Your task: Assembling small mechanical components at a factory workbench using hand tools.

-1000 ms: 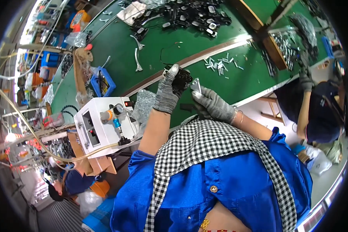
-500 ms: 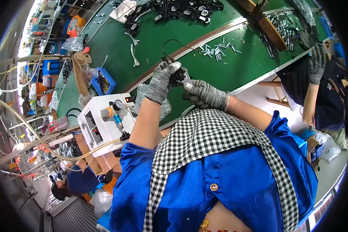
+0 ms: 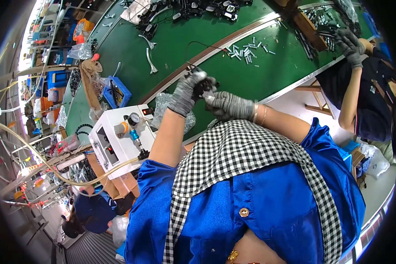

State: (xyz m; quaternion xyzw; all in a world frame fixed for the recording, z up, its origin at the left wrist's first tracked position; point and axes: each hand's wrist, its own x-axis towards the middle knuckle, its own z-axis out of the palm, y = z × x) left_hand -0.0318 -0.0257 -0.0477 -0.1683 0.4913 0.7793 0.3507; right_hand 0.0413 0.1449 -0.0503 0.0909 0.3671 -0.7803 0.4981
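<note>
Black part (image 3: 202, 89) in left fingers (image 3: 199, 76)

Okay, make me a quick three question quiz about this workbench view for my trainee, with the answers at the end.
1. True or false: the wearer's left hand holds a black part.
2. What colour is the box bearing the round gauge? A) green B) white C) yellow
3. Fill in: in the picture, the loose silver pins lie to the ____ of the blue tray.

Key: 1. True. 2. B. 3. Right.
</note>
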